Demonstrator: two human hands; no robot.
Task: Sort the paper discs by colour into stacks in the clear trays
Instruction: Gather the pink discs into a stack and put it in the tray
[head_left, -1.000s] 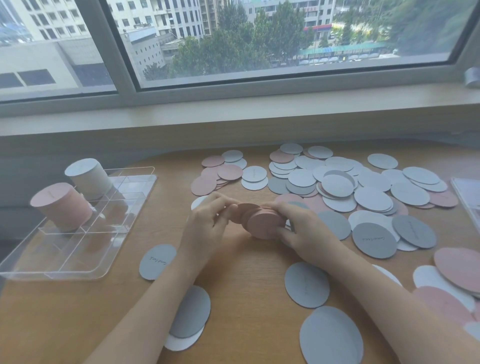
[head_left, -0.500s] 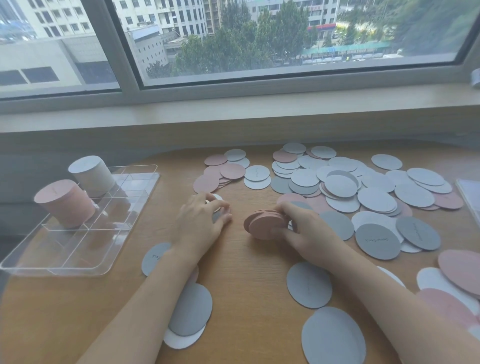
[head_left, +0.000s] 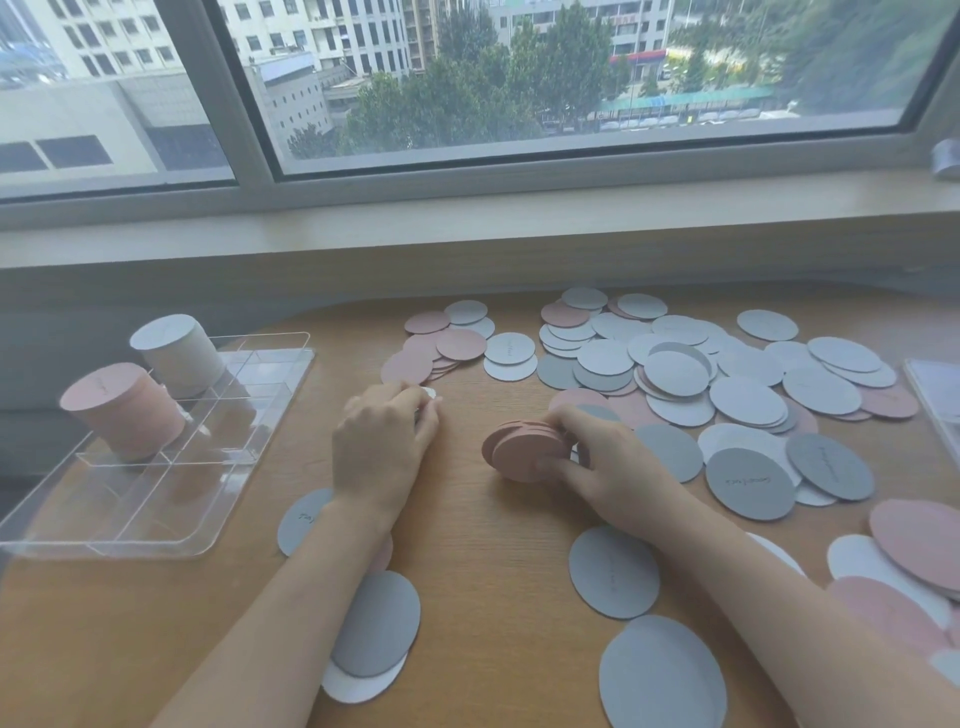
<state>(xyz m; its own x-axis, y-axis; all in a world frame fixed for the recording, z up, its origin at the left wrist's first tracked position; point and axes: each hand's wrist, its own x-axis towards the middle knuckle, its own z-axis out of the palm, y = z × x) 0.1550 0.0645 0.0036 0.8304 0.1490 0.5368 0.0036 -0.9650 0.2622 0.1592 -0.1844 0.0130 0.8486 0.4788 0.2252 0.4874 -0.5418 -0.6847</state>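
Observation:
My right hand (head_left: 608, 467) grips a short stack of pink discs (head_left: 522, 449), held on edge just above the wooden table (head_left: 493, 561). My left hand (head_left: 384, 436) lies a little to the left, fingers curled over a white disc (head_left: 429, 393) that is mostly hidden beneath them. A clear compartment tray (head_left: 218, 519) stands at the left, holding a tall pink stack (head_left: 122, 410) and a tall white stack (head_left: 176, 353). Loose pink, white and grey discs (head_left: 727, 395) cover the table's right and back.
A second clear tray (head_left: 937, 400) shows at the right edge. Grey discs (head_left: 613, 571) lie near my forearms, and a grey disc on a white one (head_left: 376, 634) sits under my left arm. The window sill (head_left: 467, 228) rises behind the table.
My left hand has let go of the pink stack and moved left onto a white disc on the table. My right hand keeps the pink stack, nearly still.

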